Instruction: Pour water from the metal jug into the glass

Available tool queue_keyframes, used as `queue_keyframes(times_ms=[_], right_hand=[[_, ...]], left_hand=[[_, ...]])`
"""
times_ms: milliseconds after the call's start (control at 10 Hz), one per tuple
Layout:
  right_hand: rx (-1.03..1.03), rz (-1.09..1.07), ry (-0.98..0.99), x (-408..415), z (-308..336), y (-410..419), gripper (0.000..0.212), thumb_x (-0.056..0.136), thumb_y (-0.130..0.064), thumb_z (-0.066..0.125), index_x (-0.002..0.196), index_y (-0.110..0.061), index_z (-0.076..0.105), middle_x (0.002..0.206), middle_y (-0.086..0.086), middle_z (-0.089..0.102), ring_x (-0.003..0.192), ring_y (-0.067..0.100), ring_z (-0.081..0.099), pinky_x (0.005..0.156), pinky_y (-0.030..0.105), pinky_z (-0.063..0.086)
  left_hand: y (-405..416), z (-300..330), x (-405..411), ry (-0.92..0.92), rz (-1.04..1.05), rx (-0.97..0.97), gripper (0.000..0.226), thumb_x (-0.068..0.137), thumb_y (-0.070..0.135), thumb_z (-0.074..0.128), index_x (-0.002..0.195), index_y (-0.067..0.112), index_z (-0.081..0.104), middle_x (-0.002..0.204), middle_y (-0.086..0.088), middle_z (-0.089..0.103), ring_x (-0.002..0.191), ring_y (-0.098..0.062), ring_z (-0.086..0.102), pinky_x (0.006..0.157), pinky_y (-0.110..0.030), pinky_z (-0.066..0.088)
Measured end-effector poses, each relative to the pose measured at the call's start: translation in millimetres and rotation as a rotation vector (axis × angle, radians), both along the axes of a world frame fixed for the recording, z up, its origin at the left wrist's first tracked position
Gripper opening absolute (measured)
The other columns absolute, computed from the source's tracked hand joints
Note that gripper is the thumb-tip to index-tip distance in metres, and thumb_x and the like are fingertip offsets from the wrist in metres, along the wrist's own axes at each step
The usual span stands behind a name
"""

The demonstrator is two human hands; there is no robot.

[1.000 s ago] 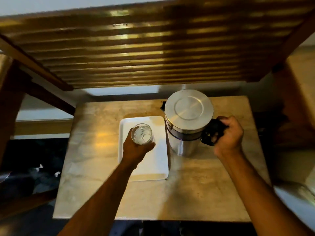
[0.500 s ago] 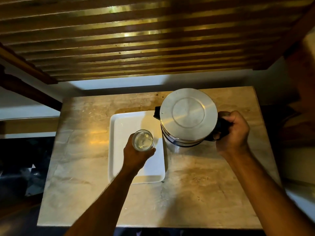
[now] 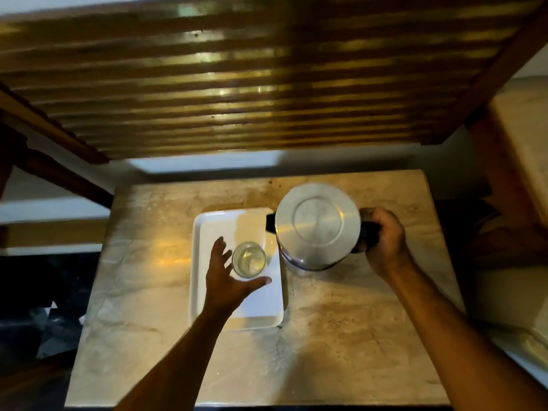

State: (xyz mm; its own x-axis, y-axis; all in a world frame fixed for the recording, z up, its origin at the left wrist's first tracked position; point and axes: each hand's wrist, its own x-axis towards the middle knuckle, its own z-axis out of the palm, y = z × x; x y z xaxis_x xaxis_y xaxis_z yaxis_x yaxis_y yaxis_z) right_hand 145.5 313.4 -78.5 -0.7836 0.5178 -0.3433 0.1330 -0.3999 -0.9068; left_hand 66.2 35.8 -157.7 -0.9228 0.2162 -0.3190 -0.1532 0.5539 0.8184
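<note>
A clear glass (image 3: pixel 248 259) stands upright on the white tray (image 3: pixel 204 232) in the middle of the stone table. It looks to hold some water. My left hand (image 3: pixel 226 280) is open just left of and below the glass, fingers spread, no longer gripping it. The metal jug (image 3: pixel 318 225), seen from above with its round lid, stands to the right of the tray, its black spout pointing left over the tray's edge. My right hand (image 3: pixel 384 238) is closed around the jug's black handle.
The beige stone tabletop (image 3: pixel 341 336) stretches in front of the tray and jug. A slatted wooden panel (image 3: pixel 237 84) overhangs the far side. A wooden frame and another pale surface (image 3: pixel 522 143) stand at the right. Dark floor lies to the left.
My left hand has let go of the glass and opened beside it. The jug stays upright with my right hand still on the handle.
</note>
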Motion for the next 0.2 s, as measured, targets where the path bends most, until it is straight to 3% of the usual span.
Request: queue_keyframes(times_ms=[100, 200], right_hand=[[0.105, 0.133, -0.065, -14, 12, 13, 0.033, 0.076, -0.017, 0.046, 0.044, -0.018, 0.046, 0.041, -0.004, 0.041, 0.042, 0.015, 0.036, 0.050, 0.028, 0.028], [0.416, 0.094, -0.191, -22, 40, 18, 0.043, 0.087, -0.003, 0.049, 0.045, -0.016, 0.049, 0.045, 0.001, 0.050, 0.047, 0.011, 0.045, 0.054, 0.032, 0.037]], left_hand=[[-7, 31, -6, 0.084, 0.016, -0.003, 0.141, 0.029, 0.071, 0.090, 0.148, 0.025, 0.030, 0.154, 0.004, 0.038, 0.137, -0.020, 0.043, 0.109, -0.048, 0.044], [-9, 88, -27, 0.233, -0.072, -0.033, 0.118, 0.047, 0.087, 0.069, 0.145, 0.034, 0.031, 0.150, 0.021, 0.038, 0.136, -0.005, 0.041, 0.108, -0.030, 0.038]])
